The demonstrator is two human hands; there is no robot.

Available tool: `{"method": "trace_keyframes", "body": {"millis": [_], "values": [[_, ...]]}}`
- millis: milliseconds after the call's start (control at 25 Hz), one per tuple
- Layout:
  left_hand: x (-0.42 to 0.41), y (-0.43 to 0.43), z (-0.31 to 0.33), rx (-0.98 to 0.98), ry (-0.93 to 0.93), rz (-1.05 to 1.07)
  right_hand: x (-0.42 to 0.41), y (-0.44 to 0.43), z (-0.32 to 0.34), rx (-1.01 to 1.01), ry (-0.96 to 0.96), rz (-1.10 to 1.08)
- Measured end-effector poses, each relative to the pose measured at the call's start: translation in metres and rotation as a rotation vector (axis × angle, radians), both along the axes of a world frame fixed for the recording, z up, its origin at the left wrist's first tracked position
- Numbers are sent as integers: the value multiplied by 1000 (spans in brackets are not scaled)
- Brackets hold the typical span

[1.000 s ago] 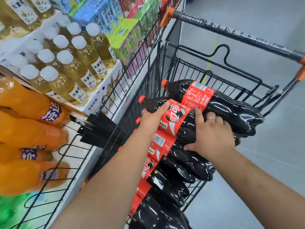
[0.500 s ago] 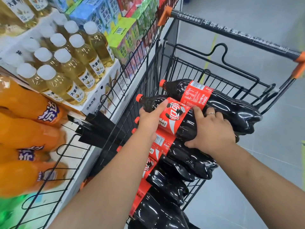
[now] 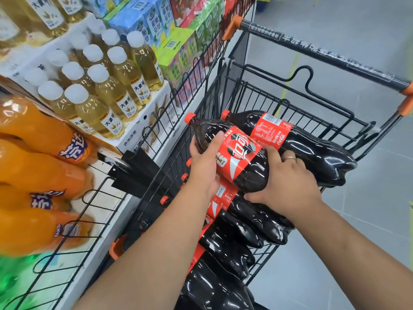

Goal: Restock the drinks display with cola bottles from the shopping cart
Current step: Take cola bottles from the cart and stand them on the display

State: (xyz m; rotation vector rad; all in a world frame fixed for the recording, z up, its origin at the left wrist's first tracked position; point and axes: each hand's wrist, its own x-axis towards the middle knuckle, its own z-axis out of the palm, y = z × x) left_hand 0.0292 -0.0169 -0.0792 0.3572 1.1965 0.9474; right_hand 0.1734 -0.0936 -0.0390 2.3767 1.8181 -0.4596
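In the black wire shopping cart (image 3: 312,113), the topmost dark plastic cola bottle with the red label (image 3: 243,162) has risen slightly off the pile since a second ago; I judge the lift has begun. My left hand (image 3: 204,166) curls round its shoulder and my right hand (image 3: 288,182) round its body. Grey tiled floor (image 3: 357,41) lies beyond, and the black wire display rack (image 3: 89,198) is to the left.

Cart (image 3: 312,49): centre to right of frame, shelf along its left side.
Cola bottles (image 3: 234,242): piled lying in cart, lower centre.
Top bottle (image 3: 241,157): centre, on the pile; left hand (image 3: 204,166) grips neck end, right hand (image 3: 288,177) base end.
Neighbour bottle (image 3: 312,151): touching, right of it.
Tea bottles (image 3: 107,92): upper left.
Soda bottles (image 3: 33,166): left edge, below tea bottles.
Cartons (image 3: 156,21): top centre.
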Motion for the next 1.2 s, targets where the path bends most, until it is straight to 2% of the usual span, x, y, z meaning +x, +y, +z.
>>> {"method": "trace_keyframes", "body": {"millis": [240,560,840,1200], "values": [[-19,-14,23,51,2,87,-14,-8,11,41,190,6],[-74,-40,52,255,126,160,-57,-19,12,161,534,89],[-140,-83,78,367,260,327,-120,-38,23,181,607,255],[-241,-161,96,401,270,573,-217,-93,48,192,696,435]]}}
